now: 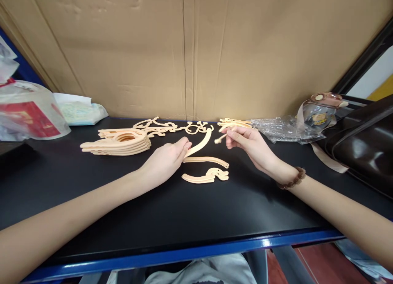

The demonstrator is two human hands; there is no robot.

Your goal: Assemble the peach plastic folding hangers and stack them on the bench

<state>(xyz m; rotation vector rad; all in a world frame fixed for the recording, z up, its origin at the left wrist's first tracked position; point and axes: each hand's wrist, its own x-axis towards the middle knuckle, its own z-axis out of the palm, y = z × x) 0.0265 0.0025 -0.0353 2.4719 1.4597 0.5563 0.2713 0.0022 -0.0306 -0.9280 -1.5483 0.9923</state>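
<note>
My left hand [172,155] is closed on the lower end of a curved beige plastic hanger arm [201,144], which slants up to the right. In my right hand [245,143], pinched between thumb and fingers, is a small beige pin-like piece [220,139] with a knobbed end. Just below my left hand, another curved arm [208,159] lies flat on the black tabletop [172,218]. Nearer to me rests a beige piece with a bent, hook-like end [205,177]. The fingertips of my left hand are partly hidden.
A stack of beige looped pieces [119,143] sits at left. Small connected parts [196,127] lie behind, and more strips [235,122] beyond my right hand. Clear plastic wrap [282,128], a brown bag [362,140] and a white plastic bag [30,110] flank the space. Cardboard [138,50] stands behind.
</note>
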